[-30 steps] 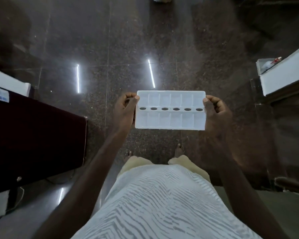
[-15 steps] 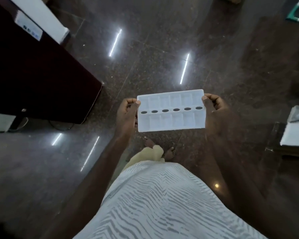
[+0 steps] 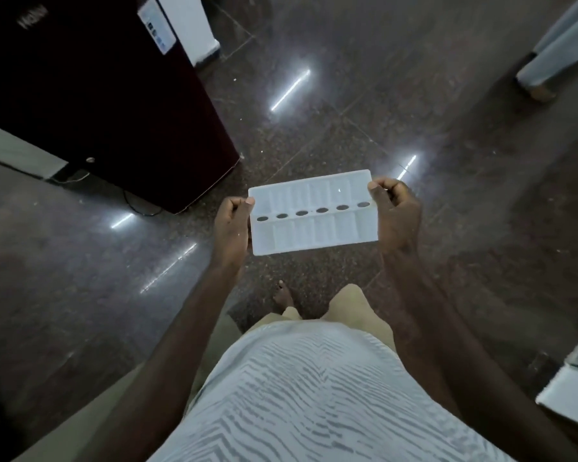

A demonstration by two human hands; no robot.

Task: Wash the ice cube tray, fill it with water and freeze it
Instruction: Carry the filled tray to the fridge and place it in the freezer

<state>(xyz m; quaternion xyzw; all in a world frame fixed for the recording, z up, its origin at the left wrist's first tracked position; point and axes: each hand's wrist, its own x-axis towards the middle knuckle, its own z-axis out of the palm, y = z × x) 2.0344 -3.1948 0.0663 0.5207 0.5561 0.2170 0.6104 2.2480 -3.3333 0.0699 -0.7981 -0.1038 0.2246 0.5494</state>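
While both hands, left (image 3: 231, 225) and right (image 3: 396, 215), pinch the ice cube tray (image 3: 314, 211), water inside is indiscernible.

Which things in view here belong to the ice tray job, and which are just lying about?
Job: ice cube tray, pinched at its ends by left hand and right hand; dark maroon appliance, probably the fridge.
Lying about: white box at lower right; cloth-covered furniture at upper right.

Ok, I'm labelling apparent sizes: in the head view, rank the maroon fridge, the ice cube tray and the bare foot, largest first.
1. maroon fridge, cut off by the frame edge
2. ice cube tray, enlarged by nearness to the camera
3. bare foot, partly hidden by the trouser leg
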